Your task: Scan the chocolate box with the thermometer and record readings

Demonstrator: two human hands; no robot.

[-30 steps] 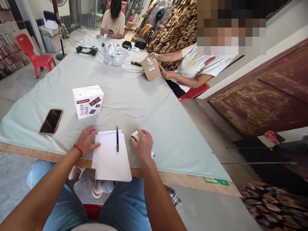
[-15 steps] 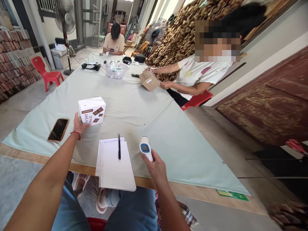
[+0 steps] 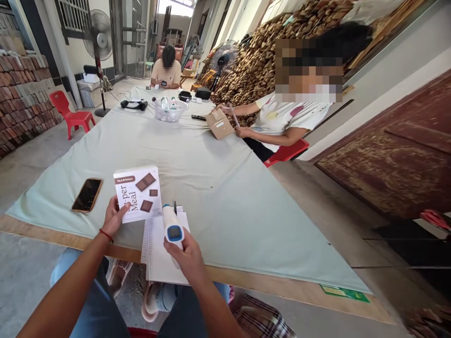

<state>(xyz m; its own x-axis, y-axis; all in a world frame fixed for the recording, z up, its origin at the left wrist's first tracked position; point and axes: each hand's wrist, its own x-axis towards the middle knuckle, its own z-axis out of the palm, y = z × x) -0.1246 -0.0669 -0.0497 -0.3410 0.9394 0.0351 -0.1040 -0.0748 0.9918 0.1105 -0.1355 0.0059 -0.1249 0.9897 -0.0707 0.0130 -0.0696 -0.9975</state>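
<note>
My left hand (image 3: pixel 115 217) grips a white box (image 3: pixel 138 193) by its lower left edge, thumb across the front. Its face, turned towards me, shows chocolate squares and the words "NutriMotion" and "Meal". In my right hand (image 3: pixel 188 256) is a white and blue infrared thermometer (image 3: pixel 172 224), its small screen facing me and its front end near the box. Beneath the thermometer lie sheets of paper (image 3: pixel 158 260), partly covered by it and my hand. Only the tip of a black pen (image 3: pixel 175 206) shows behind the thermometer. A phone (image 3: pixel 87 195) lies left of my left hand.
A cloth-covered table (image 3: pixel 246 211) spreads ahead. Farther along it stands a clear plastic basket (image 3: pixel 171 112) with bottles. At the right, a seated person (image 3: pixel 282 117) holds a cardboard box (image 3: pixel 220 124). Another person (image 3: pixel 166 70) sits at the far end. A red chair (image 3: pixel 72 115) stands left.
My left hand has lifted the white box and brought it closer, its front turned to me. My right hand has moved the thermometer left, over the papers and up to the box.
</note>
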